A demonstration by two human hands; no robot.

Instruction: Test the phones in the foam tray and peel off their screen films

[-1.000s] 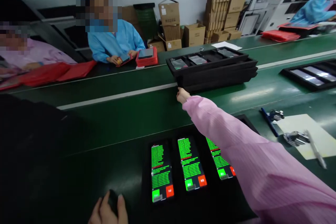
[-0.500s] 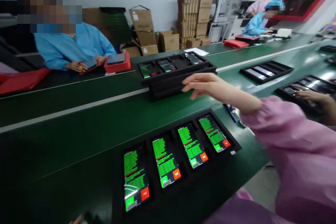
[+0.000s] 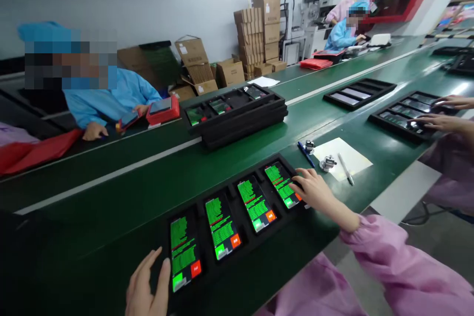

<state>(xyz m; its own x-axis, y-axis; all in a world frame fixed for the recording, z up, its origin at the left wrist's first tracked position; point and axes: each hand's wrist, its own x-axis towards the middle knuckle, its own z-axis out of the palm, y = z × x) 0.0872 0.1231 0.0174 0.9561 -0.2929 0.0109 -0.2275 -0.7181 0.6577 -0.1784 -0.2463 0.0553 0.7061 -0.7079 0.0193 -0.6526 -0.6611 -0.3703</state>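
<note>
A black tray [image 3: 203, 227] lies in front of me, holding several smartphones in a row with lit screens of green text and green and red buttons. My left hand [image 3: 148, 284] is at the tray's left end, thumb and fingers apart, close to the leftmost phone [image 3: 184, 252]. At the other end, my right hand [image 3: 314, 190] reaches over the tray's edge with its fingers stretched out. Its fingertips are at the right side of the rightmost phone [image 3: 281, 185]; whether they touch the phone or only the tray, I cannot tell. Neither hand grips anything.
Behind my tray stands a stack of black trays [image 3: 244, 121] with phones in the top one. To the right lie a blue pen [image 3: 305, 154], small metal counters [image 3: 328, 163], paper [image 3: 357, 160] and a white pen [image 3: 345, 169]. A co-worker's hands [image 3: 440, 121] work over another tray [image 3: 392, 126].
My right hand has come back from the tray stack down to the right end of the near tray. My left hand has come further into view at its left end.
</note>
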